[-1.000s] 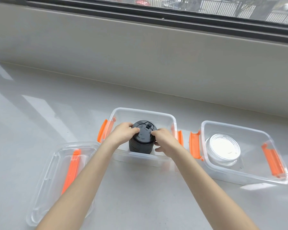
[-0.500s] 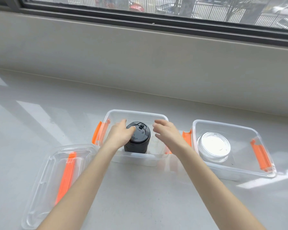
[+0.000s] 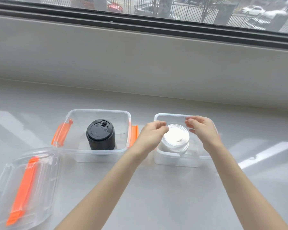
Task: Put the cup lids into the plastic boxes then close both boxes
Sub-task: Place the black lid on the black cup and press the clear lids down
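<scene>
A stack of black cup lids point(image 3: 100, 136) stands inside the left clear plastic box point(image 3: 96, 112), which has orange latches. A stack of clear cup lids point(image 3: 175, 141) sits in the right clear box point(image 3: 173, 159). My left hand point(image 3: 152, 135) hovers at the left side of the clear stack, fingers curled and apart, holding nothing. My right hand point(image 3: 204, 130) hovers at the stack's right side over the box, fingers also apart and empty. Neither hand clearly touches the stack.
A clear box cover point(image 3: 23, 185) with an orange handle lies on the grey counter point(image 3: 156, 196) at the near left. A low wall and a window run along the back.
Both hands let go of the black lid stack and moved right, over the box with the clear lids. The view shifted so the boxes sit further left.
</scene>
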### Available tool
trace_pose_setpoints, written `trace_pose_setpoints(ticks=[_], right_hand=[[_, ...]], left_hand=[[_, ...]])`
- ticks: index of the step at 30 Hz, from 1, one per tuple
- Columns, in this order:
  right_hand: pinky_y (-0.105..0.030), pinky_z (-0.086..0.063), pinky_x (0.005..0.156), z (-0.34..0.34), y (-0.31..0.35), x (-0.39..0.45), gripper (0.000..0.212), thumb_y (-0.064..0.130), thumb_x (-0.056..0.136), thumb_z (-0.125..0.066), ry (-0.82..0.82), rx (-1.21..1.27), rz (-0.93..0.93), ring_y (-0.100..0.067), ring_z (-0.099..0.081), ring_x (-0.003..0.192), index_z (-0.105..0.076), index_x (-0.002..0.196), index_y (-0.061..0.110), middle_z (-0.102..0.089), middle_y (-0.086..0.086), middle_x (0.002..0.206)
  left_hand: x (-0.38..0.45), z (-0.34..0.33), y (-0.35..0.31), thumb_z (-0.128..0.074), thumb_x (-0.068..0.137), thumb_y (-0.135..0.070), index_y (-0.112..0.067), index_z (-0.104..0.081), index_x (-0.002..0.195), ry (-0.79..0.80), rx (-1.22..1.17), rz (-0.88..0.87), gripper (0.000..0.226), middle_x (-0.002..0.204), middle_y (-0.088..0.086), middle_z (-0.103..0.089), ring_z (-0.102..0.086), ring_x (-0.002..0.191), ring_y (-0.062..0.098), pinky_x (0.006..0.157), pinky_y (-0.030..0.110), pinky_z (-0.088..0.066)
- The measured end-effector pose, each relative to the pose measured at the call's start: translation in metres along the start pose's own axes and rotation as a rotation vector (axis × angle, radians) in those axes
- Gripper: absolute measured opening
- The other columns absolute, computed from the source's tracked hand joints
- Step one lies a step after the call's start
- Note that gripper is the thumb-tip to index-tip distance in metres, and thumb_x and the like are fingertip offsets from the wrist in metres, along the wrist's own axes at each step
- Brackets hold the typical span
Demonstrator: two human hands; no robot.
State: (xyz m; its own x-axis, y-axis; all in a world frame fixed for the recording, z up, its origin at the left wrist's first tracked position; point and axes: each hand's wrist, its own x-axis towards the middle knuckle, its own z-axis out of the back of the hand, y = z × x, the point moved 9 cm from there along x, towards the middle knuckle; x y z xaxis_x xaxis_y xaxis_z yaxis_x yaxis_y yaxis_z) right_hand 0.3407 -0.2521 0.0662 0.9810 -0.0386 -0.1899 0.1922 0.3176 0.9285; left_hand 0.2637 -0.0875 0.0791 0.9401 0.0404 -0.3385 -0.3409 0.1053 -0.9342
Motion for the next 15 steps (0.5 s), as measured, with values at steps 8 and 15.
trace_pose_setpoints(ticks=[8,15], right_hand=[[-0.044,-0.044,0.074,-0.006,-0.049,0.012,0.031,0.012,0.086,-0.046,0.083,-0.243,-0.16,-0.035,-0.051,0.081,-0.055,0.096,-0.015,-0.062,-0.026,0.096],[-0.034,-0.031,0.065,-0.027,-0.053,0.021,0.022,0.016,0.086,-0.04,0.238,-0.321,-0.092,-0.022,-0.044,0.073,-0.052,0.081,-0.002,-0.049,-0.007,0.078]], left_hand=[[0.04,-0.05,0.028,-0.039,0.092,-0.028,-0.009,-0.038,0.135,-0.065,-0.277,0.326,0.047,0.147,0.006,-0.035,-0.029,0.137,0.02,0.105,0.03,-0.024],[0.061,-0.052,0.051,-0.036,0.091,-0.03,-0.01,-0.061,0.104,-0.1,-0.267,0.402,0.034,0.114,0.005,-0.065,-0.054,0.114,0.02,0.103,0.029,-0.038]])
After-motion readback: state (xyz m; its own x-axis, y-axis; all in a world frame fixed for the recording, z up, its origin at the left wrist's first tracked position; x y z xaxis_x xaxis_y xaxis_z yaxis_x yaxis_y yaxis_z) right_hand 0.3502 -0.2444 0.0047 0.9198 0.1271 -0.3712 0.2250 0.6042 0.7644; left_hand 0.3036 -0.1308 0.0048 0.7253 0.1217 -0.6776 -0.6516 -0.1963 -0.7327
